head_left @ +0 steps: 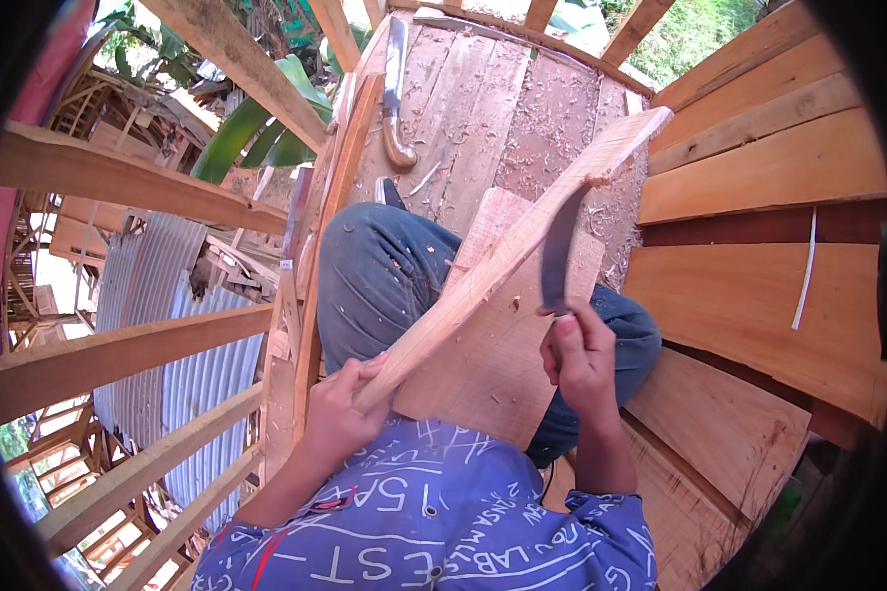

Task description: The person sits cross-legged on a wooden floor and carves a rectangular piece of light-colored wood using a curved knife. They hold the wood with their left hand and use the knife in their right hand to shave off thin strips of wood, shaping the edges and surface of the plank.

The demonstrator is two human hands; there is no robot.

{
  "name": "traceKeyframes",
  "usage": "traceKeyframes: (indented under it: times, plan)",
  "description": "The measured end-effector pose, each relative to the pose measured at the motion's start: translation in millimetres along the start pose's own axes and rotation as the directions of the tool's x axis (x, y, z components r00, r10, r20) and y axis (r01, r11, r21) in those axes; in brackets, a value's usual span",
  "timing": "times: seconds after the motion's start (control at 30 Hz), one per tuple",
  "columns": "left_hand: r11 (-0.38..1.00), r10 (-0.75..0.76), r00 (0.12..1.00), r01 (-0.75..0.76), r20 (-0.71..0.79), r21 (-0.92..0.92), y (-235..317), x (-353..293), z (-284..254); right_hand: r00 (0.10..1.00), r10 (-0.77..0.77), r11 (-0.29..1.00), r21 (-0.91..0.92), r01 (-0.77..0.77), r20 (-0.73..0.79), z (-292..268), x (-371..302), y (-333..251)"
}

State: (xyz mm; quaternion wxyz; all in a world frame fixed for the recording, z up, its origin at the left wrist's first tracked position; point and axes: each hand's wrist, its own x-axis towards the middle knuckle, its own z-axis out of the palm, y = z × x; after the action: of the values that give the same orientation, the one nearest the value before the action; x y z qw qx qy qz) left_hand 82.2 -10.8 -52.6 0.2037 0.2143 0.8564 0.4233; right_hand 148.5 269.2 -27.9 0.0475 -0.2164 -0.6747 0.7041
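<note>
My left hand point(350, 399) is closed around the near end of a long wooden plank point(508, 258), which slants up and away to the right. In my right hand point(583, 362) is the handle of a knife with a dark curved blade point(559, 246). The blade's tip meets the plank's right edge near its far end, where a small curl of shaving shows. Most of the knife's handle is hidden in my fingers. Under the plank, a wide wooden board point(493, 369) rests across my lap between my knees.
Wood shavings litter the plank floor point(478, 108). A long blade with a curved wooden handle point(399, 148) lies at the far left of it. Wooden rails point(128, 350) enclose the left side, with corrugated sheets beyond. Stacked boards point(759, 315) line the right.
</note>
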Motion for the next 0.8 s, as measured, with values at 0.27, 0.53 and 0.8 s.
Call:
traceKeyframes:
  times: [0.27, 0.53, 0.8]
  plan:
    - [0.998, 0.055, 0.998, -0.055, -0.041, 0.020, -5.9, -0.7, 4.4, 0.998, 0.065, 0.988, 0.136, -0.068, 0.028, 2.4, -2.6, 8.9]
    - [0.999, 0.036, 0.999, -0.036, -0.031, 0.006, -3.5, -1.8, 3.3, 0.993, 0.105, 0.974, 0.195, -0.114, 0.057, -11.3, -3.5, 6.3]
    - [1.000, 0.019, 0.999, -0.019, -0.033, -0.015, -4.9, -2.9, 3.3, 0.971, 0.145, 0.987, 0.041, -0.156, 0.188, -1.9, -5.8, -0.2]
